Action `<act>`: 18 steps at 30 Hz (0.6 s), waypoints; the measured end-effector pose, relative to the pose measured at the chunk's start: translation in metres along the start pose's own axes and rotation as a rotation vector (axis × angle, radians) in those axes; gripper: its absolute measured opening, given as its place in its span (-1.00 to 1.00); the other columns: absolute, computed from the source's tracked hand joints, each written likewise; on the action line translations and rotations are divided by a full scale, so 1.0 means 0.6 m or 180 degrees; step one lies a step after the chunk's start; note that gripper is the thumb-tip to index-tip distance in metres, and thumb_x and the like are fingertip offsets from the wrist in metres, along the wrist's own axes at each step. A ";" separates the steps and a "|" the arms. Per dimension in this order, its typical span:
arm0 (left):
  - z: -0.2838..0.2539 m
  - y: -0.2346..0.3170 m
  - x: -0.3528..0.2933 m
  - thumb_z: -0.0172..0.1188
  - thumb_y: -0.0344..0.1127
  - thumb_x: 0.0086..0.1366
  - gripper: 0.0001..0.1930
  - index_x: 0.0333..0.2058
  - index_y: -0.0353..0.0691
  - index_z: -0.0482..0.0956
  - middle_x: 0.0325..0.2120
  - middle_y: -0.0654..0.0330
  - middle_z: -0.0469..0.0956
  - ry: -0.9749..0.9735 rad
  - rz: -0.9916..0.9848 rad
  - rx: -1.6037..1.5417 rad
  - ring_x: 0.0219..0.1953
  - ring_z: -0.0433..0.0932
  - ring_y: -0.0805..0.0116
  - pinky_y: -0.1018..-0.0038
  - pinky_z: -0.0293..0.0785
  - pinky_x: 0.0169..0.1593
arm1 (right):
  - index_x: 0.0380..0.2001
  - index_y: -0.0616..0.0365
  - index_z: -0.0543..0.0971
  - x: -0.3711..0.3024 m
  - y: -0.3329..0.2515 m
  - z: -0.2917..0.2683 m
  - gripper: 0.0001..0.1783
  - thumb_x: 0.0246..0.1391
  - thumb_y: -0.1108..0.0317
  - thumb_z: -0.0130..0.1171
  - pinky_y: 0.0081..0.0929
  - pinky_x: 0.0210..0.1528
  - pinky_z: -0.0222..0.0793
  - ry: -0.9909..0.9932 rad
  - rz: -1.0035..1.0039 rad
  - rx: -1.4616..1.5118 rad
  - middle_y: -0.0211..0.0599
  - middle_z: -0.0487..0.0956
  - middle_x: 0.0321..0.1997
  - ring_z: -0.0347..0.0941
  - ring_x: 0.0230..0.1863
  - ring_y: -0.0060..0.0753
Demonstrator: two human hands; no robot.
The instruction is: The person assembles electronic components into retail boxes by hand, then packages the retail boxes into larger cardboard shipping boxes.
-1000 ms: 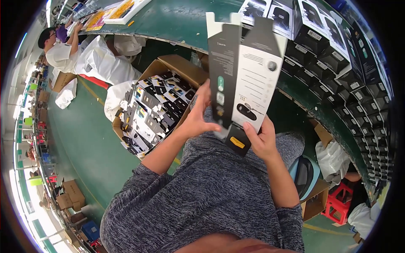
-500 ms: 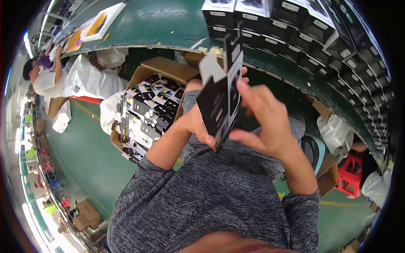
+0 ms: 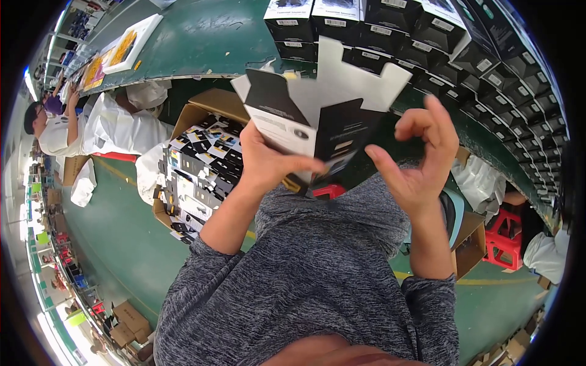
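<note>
My left hand (image 3: 268,161) grips a black and white printed cardboard box (image 3: 284,131) by its lower left side, thumb across the front panel. The box is partly unfolded above my lap, and its pale inner flaps stand spread at the top. Just right of it, my right hand (image 3: 424,155) is raised with fingers apart and holds nothing. Left of my knees a brown carton (image 3: 204,100) is filled with flat printed box blanks (image 3: 204,161).
Stacked black boxes (image 3: 381,30) crowd the right part of the green bench (image 3: 213,43). White bags (image 3: 122,125) lie under it at left, near another person (image 3: 58,131). A red stool (image 3: 505,241) and an open carton (image 3: 470,244) are at right.
The box has gone from nearly flat to spread open, its flaps fanned wide. My right hand has let go of it and moved up and right.
</note>
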State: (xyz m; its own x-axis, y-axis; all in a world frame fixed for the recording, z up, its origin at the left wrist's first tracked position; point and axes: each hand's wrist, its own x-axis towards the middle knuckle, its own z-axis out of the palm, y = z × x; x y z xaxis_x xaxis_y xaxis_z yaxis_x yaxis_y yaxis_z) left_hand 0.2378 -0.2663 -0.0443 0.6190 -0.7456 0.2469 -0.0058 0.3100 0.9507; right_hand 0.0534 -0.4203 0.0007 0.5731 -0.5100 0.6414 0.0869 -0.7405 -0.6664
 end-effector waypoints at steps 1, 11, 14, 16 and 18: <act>0.014 0.001 -0.001 0.70 -0.54 -0.26 -0.28 -0.04 -0.38 0.55 -0.18 0.13 0.69 0.0271 -0.0055 0.0028 -0.14 0.67 0.40 0.43 0.64 -0.02 | 0.43 0.19 0.18 -0.022 0.016 0.016 0.23 -0.31 0.29 0.68 -0.39 0.03 0.45 0.0374 0.0106 0.0455 -0.22 0.52 -0.01 0.48 -0.09 -0.38; 0.045 0.011 0.019 0.65 -0.21 -0.09 0.47 0.52 -0.15 -0.43 0.32 -0.02 0.23 -0.1014 -0.0002 -0.1089 0.32 0.32 0.13 0.21 0.28 0.35 | 0.53 0.21 -0.17 -0.080 0.059 0.035 0.48 -0.33 0.34 0.65 -0.19 0.45 0.11 -0.1186 0.1516 0.1644 -0.04 0.26 0.40 0.24 0.39 -0.14; 0.047 0.025 0.036 0.65 -0.26 -0.09 0.29 0.47 -0.18 -0.14 0.28 -0.03 0.24 -0.1017 -0.0100 -0.0872 0.31 0.32 0.09 0.21 0.29 0.33 | 0.54 0.20 -0.14 -0.070 0.070 0.014 0.46 -0.33 0.32 0.64 -0.20 0.42 0.16 -0.1862 0.1522 0.1640 -0.06 0.26 0.40 0.26 0.38 -0.16; 0.044 0.004 0.046 0.67 -0.29 -0.11 -0.01 0.26 -0.17 0.23 0.21 0.00 0.27 -0.1245 0.0936 -0.0421 0.26 0.36 0.15 0.24 0.34 0.28 | 0.54 0.17 -0.10 -0.057 0.065 0.008 0.47 -0.35 0.26 0.66 -0.19 0.38 0.21 -0.1397 0.1024 0.1742 -0.05 0.28 0.40 0.27 0.38 -0.15; 0.039 0.009 0.049 0.67 -0.30 -0.12 -0.11 0.16 -0.15 0.31 0.17 0.02 0.29 -0.1215 0.1100 -0.0021 0.23 0.38 0.18 0.25 0.36 0.26 | 0.54 0.15 -0.10 -0.035 0.057 0.001 0.47 -0.36 0.24 0.67 -0.19 0.35 0.25 -0.1100 0.0494 0.1567 -0.04 0.28 0.41 0.28 0.38 -0.15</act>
State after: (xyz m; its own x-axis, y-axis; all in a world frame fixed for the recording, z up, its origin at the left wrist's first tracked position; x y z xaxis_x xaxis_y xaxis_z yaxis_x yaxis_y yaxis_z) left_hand 0.2375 -0.3005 -0.0278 0.2509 -0.7608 0.5985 -0.1535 0.5792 0.8006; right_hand 0.0449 -0.4346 -0.0354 0.8326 -0.3634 0.4179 0.2999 -0.3384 -0.8919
